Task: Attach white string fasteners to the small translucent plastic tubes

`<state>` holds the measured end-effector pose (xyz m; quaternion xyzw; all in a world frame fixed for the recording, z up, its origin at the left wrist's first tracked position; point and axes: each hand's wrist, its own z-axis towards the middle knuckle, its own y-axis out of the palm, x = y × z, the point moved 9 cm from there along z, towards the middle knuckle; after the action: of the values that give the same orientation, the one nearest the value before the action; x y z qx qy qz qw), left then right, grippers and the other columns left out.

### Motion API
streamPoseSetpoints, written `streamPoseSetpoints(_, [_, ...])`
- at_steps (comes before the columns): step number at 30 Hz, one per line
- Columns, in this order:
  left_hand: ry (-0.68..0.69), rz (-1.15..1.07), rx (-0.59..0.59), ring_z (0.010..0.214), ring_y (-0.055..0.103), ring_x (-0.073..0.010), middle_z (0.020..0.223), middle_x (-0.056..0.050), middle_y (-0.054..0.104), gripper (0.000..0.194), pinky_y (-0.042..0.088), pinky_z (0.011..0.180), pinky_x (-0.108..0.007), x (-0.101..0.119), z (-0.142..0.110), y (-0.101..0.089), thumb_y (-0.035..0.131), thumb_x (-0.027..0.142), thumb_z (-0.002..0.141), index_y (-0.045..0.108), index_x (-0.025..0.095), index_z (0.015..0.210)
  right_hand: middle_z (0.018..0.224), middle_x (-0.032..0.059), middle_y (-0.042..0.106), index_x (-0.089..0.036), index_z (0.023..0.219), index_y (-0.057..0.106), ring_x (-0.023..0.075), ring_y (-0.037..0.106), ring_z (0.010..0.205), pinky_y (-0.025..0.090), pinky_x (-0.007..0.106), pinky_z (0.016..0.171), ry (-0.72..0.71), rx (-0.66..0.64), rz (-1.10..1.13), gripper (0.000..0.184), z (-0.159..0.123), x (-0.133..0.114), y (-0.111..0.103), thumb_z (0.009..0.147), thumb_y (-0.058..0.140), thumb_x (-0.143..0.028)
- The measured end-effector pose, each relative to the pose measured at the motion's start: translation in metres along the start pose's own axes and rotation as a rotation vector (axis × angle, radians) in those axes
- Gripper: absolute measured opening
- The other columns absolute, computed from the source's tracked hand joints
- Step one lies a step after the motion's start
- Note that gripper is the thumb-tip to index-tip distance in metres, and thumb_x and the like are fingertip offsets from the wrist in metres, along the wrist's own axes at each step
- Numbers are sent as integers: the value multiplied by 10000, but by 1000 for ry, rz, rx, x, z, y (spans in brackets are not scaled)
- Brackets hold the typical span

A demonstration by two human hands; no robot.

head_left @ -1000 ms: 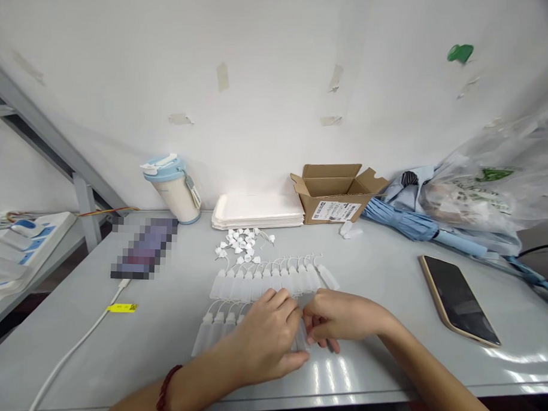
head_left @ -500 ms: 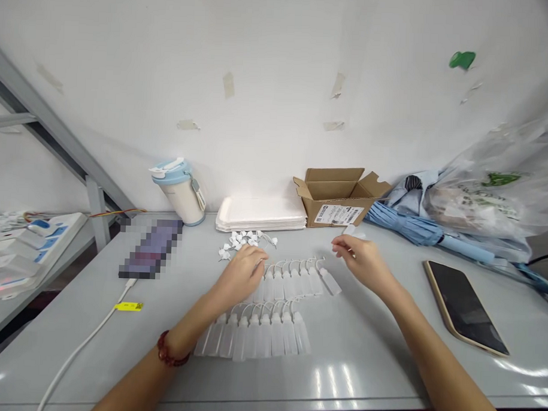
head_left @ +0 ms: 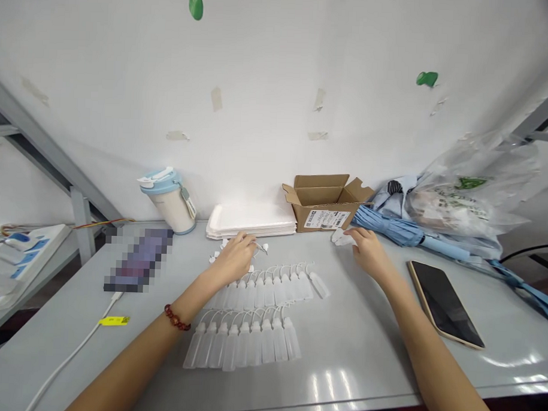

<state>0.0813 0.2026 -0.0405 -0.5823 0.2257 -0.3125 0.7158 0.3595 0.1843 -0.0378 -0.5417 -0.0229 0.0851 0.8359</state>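
Observation:
My left hand point(head_left: 232, 259) is over a small pile of white caps point(head_left: 215, 257) with thin stems. Its fingers are bent down among them, and their tips are hidden, so what they pinch does not show. My right hand point(head_left: 366, 249) reaches to a few loose translucent pieces point(head_left: 340, 236) in front of the cardboard box, fingertips at their edge and thumb apart. Between my hands lies a back row of translucent squeeze bottles point(head_left: 271, 291), each with a looped cap strap. The rightmost bottle point(head_left: 318, 285) lies slanted. Closer to me is a second bottle row point(head_left: 242, 345).
A stack of white padded envelopes point(head_left: 250, 221) and an open cardboard box point(head_left: 323, 216) stand by the wall. A tumbler point(head_left: 170, 205) and a blurred-out device point(head_left: 139, 261) on a cable are left. Right are a blue umbrella point(head_left: 390, 226), plastic bag point(head_left: 463, 203) and phone point(head_left: 445, 304).
My left hand has moved off the back bottle row onto the white caps. My right hand has come up to the loose translucent pieces by the box. The camera view has shifted somewhat.

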Motion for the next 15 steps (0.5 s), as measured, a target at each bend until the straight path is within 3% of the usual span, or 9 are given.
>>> streamPoseSetpoints(6, [-19, -20, 46, 1072, 456, -270, 1137, -127, 559, 438, 421, 899, -412, 5, -12, -9, 379, -25, 710, 560, 106, 1086, 1061, 143, 634, -110, 1051, 604, 275, 561, 943, 442, 376, 802, -3, -55, 1, 421, -2, 4, 15, 687, 426, 5])
streamPoseSetpoints(10, [-70, -205, 151, 1103, 467, -238, 1181, -115, 542, 429, 419, 937, -398, 6, -24, -22, 338, -1, 770, 539, 123, 1127, 1051, 127, 651, -119, 1082, 596, 265, 567, 957, 449, 366, 806, -28, -87, 8, 408, -3, 0, 20, 709, 454, -35])
streamPoseSetpoints(15, [-207, -427, 297, 1113, 507, -215, 1179, -112, 566, 367, 426, 943, -390, -3, -40, -33, 323, 83, 828, 567, 133, 1098, 1010, 101, 674, -142, 980, 644, 258, 584, 914, 440, 365, 812, -57, -101, 12, 348, -3, -3, 20, 697, 474, -31])
